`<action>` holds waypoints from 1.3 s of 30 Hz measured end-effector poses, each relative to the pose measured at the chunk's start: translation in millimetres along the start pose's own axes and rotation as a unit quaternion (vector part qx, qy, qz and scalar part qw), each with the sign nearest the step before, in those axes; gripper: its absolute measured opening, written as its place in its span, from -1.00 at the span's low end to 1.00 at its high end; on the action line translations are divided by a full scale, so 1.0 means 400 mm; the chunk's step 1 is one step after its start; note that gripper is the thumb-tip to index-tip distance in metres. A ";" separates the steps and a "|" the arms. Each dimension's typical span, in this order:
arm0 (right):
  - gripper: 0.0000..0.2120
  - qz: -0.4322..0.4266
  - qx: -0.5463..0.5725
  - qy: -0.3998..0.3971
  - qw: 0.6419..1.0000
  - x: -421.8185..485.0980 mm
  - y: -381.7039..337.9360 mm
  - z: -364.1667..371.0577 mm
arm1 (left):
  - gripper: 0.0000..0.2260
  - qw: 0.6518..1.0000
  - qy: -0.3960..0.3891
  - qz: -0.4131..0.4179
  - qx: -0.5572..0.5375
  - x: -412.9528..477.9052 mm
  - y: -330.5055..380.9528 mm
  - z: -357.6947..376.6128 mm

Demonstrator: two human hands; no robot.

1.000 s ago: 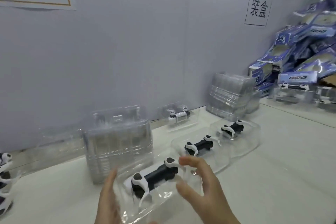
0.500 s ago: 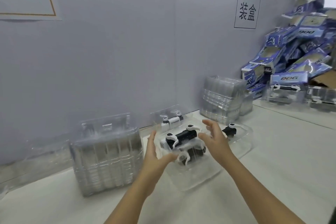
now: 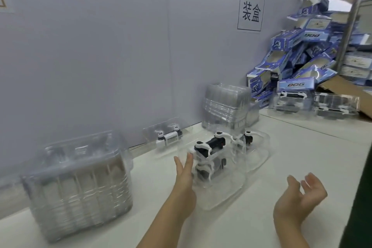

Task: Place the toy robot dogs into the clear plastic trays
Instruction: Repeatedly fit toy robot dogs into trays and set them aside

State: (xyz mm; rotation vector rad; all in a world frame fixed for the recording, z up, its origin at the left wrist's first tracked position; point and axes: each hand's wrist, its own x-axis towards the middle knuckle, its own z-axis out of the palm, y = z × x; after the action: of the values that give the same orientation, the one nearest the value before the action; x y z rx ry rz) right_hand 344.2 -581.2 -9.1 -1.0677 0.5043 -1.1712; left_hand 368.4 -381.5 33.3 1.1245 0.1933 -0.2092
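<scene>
**Mid-bench, 12 to 1 o'clock from the left grip: loaded trays, nothing held**

Dead ahead on the bench (image 3: 291, 167), spotting the top dog (image 3: 210, 144), black body and white legs, seated in the loaded trays (image 3: 225, 193), seemingly stacked over a second dog (image 3: 203, 174). Hard to separate tray from tray in all that clear plastic. Reading the top dog's long axis as 8 to 2 o'clock.

Left grip (image 3: 184, 169) flat and open, fingers straight, right at the stack's 9 o'clock side, holding nothing. Touching or just beside, can't tell. Right grip (image 3: 302, 195) open too, palm up, fingers loose, empty, well apart at 4 o'clock from the stack. Left one clearly nearer, with the top dog at roughly 1 o'clock from it.

Head count:
- Four dogs on this stretch: the stacked pair, a third dog (image 3: 248, 139) in a tray just behind at 2 o'clock, and a white dog (image 3: 170, 138) in a tray by the wall at 11.
- At least two more packed dogs (image 3: 291, 95) far off at 2 o'clock, below the blue boxes (image 3: 298, 62).
- Two piles of empty trays: near pile (image 3: 80, 183) at 9, far pile (image 3: 225, 106) at 12.

No loose dog in view. Guessing at a reach to the near pile next, easiest for the left grip.
</scene>
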 end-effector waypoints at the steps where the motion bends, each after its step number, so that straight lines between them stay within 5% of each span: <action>1: -0.68 0.021 0.009 0.017 1.000 0.009 0.010 -0.005 | -0.22 1.000 0.012 -0.008 0.001 0.019 -0.006 0.033; 10: -0.36 -0.030 -0.043 -0.071 0.996 0.015 0.078 0.003 | -0.43 0.998 0.024 -0.040 -0.050 0.169 -0.024 0.191; 17: -0.57 -0.054 -0.048 -0.126 0.989 -0.014 0.038 0.012 | -0.77 0.998 0.033 0.017 0.053 0.052 0.005 0.050; 21: -0.59 -0.090 -0.068 -0.198 0.974 -0.057 0.007 0.004 | -0.82 0.977 0.010 0.158 0.144 -0.118 0.084 -0.130; 23: -0.63 -0.137 -0.080 -0.243 0.957 -0.119 -0.018 0.018 | -0.79 0.926 0.076 0.290 0.228 -0.209 0.119 -0.247; 26: -0.69 -0.268 -0.080 -0.327 0.903 -0.256 -0.079 0.099 | -0.70 0.814 0.273 0.433 0.275 -0.306 0.163 -0.420; 28: -0.77 -0.294 -0.064 -0.397 0.867 -0.356 -0.142 0.195 | -0.62 0.779 0.386 0.444 0.216 -0.329 0.193 -0.515; 31: -0.76 -0.278 -0.089 -0.541 0.789 -0.505 -0.221 0.338 | -0.17 0.832 0.390 0.337 0.202 -0.302 0.227 -0.612; 33: -0.65 -0.342 -0.151 -0.619 0.691 -0.602 -0.242 0.410 | 0.09 0.871 0.336 0.277 0.230 -0.276 0.227 -0.638; 36: -0.45 -0.414 -0.320 -0.659 0.540 -0.703 -0.238 0.481 | 0.08 0.904 0.264 0.254 0.218 -0.249 0.212 -0.649; 39: -0.47 -0.429 -0.385 -0.642 0.505 -0.736 -0.227 0.514 | -0.01 0.907 0.263 0.246 0.218 -0.225 0.194 -0.665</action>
State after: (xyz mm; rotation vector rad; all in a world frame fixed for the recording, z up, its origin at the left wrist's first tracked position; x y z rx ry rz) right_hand 358.0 -229.4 106.2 -2.7822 -0.9676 -0.4826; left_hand 289.2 -102.0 12.6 1.6232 0.3425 0.5366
